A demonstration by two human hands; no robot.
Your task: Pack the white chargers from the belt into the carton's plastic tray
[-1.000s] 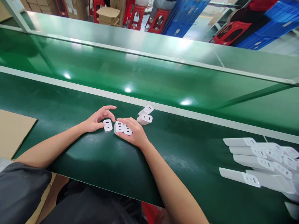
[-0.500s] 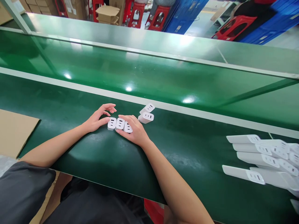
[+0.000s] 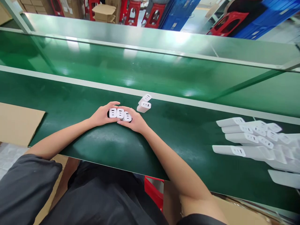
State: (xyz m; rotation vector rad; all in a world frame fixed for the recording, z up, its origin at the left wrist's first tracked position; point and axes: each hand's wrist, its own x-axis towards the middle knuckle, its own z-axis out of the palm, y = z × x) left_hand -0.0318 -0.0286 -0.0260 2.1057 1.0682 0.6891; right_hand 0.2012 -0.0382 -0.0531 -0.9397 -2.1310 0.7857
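Three white charger blocks (image 3: 120,113) stand side by side on the green bench, their slotted port faces up. My left hand (image 3: 101,115) is closed around the left end of this row, thumb along the near side and fingers at the far side. My right hand (image 3: 137,121) grips the right end the same way, its fingers partly covering the rightmost block. Just beyond my right hand are two more white chargers (image 3: 144,107), one behind the other and touching or nearly so.
A heap of white chargers (image 3: 253,137) lies at the right of the green bench (image 3: 98,150). Flat cardboard (image 3: 18,122) rests at the left. A white strip (image 3: 93,83) runs along the bench before a green belt. Red stools (image 3: 153,15) and blue crates (image 3: 179,14) stand beyond.
My left hand has moved from open beside the row to closed around its left end. The right hand keeps its hold on the right end. The camera view has shifted slightly.
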